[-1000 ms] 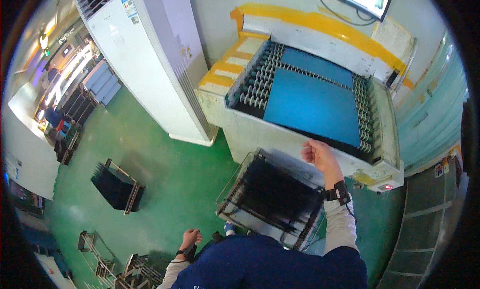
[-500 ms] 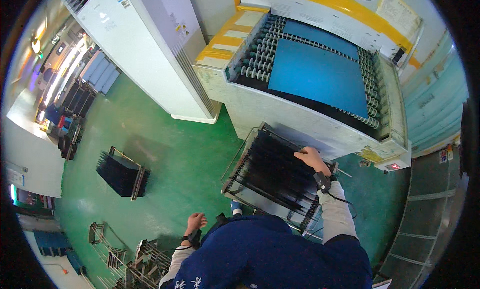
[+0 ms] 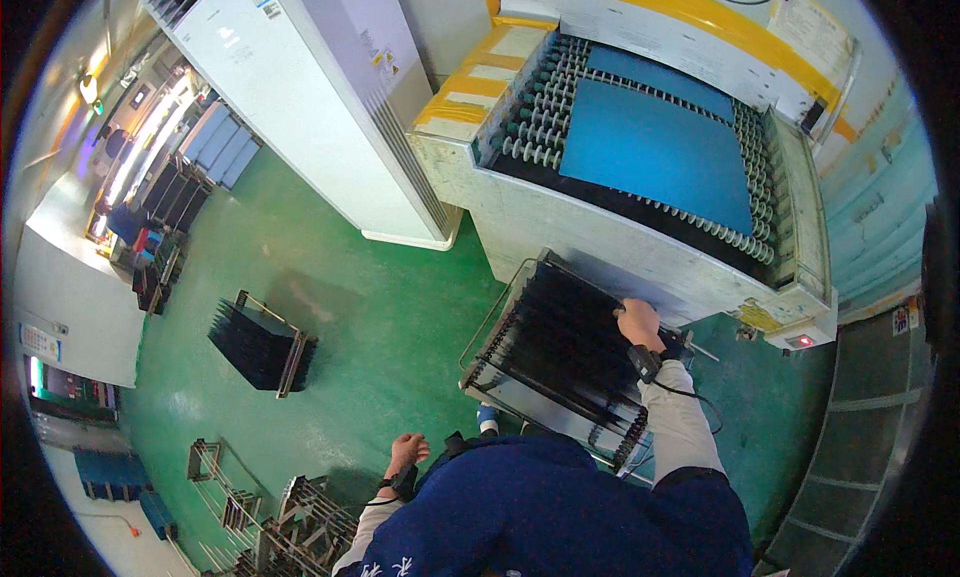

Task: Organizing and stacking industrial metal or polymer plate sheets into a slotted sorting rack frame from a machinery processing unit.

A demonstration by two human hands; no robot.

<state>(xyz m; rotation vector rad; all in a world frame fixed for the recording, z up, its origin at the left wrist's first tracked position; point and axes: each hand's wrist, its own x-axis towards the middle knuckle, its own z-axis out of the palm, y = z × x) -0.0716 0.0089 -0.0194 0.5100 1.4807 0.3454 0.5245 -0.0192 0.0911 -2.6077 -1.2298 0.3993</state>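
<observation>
Many dark sheets [image 3: 560, 342] are standing packed close together in a metal rack [image 3: 632, 439], which is sitting just in front of me and below the near side of a roller machine [image 3: 600, 227]. My right hand [image 3: 640, 324] is reaching over the rack's right part, near the edge of the sheets. Its fingers are curling inward; the back of the hand is hiding the fingertips, so I cannot tell whether they are pinching a sheet or only resting there. A black band [image 3: 643, 362] is circling that wrist, next to a pale sleeve [image 3: 685, 422].

My left hand [image 3: 408, 449] is hanging out to my left, well apart from the rack, over the green floor [image 3: 390, 327]. Its fingers are bending loosely, and I cannot tell how tightly they are closing.

On the machine, a large blue panel [image 3: 655, 157] is lying flat across the rollers [image 3: 530, 152], and another blue panel [image 3: 660, 79] is lying behind it. A tall white cabinet [image 3: 340, 107] is standing left of the machine. Farther left, a second rack [image 3: 292, 362] is holding more dark sheets, and metal frames [image 3: 300, 527] are lying at the lower left.
</observation>
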